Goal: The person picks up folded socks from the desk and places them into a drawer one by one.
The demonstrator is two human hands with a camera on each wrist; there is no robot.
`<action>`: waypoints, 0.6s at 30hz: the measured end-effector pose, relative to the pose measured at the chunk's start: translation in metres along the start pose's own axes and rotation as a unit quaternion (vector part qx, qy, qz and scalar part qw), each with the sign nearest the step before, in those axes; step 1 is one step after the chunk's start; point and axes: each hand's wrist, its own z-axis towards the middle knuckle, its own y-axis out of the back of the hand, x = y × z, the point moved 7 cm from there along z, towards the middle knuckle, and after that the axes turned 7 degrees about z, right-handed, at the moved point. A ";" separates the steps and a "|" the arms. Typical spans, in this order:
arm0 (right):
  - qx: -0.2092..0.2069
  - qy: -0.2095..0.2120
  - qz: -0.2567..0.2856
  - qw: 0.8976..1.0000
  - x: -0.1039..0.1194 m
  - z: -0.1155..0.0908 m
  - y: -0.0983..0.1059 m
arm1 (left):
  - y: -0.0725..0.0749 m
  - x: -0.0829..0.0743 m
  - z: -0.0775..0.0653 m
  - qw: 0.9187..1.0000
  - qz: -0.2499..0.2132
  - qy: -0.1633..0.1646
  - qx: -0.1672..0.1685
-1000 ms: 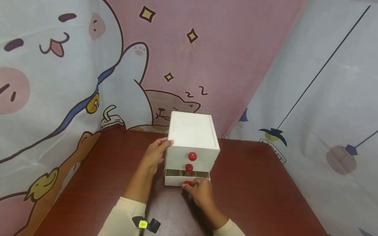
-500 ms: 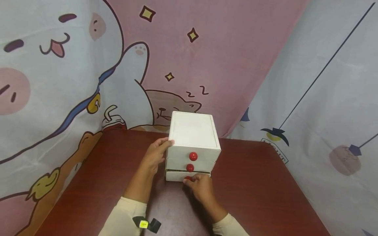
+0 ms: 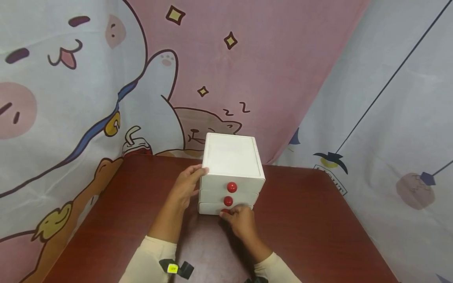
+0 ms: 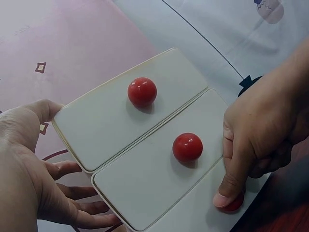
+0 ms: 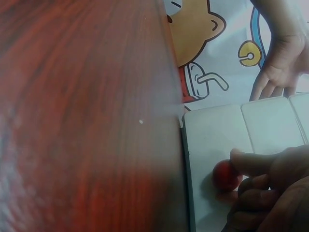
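Note:
A small white drawer unit (image 3: 231,157) stands on the table, its drawers stacked one above another, each with a round red knob. The bottom drawer (image 3: 209,208) sits flush with the others. Thumb and fingers of my right hand (image 3: 243,222) pinch the bottom knob (image 5: 226,176), which they partly cover. My left hand (image 3: 185,184) rests against the unit's left side, thumb at the top front edge and fingers spread along the side, as the left wrist view shows. Above the right hand are the top knob (image 4: 142,92) and the middle knob (image 4: 188,148).
The unit stands toward the back of a dark red-brown table (image 3: 301,228). Behind it hangs a cloth backdrop (image 3: 276,70) with cartoon animals. A black strap with a yellow label (image 3: 172,269) is on the left sleeve.
My right hand has pushed the bottom drawer inward by its knob, from partly pulled out to flush. My left hand has stayed at the unit's left side.

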 end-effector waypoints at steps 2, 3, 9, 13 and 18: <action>0.001 -0.008 0.001 1.000 -0.002 0.001 0.000 | 0.000 -0.001 0.000 1.000 -0.001 0.001 0.001; 0.001 -0.009 0.001 1.000 -0.002 0.001 0.000 | 0.000 -0.001 0.000 1.000 -0.002 0.001 0.001; 0.004 -0.003 -0.003 1.000 -0.003 0.004 -0.001 | 0.001 -0.006 0.003 1.000 0.002 0.001 -0.002; 0.006 -0.007 0.005 1.000 -0.003 0.004 0.000 | 0.001 -0.009 0.003 1.000 0.012 0.002 -0.003; 0.003 -0.014 0.003 1.000 -0.003 0.004 0.001 | 0.002 -0.015 0.002 0.999 0.030 0.002 -0.015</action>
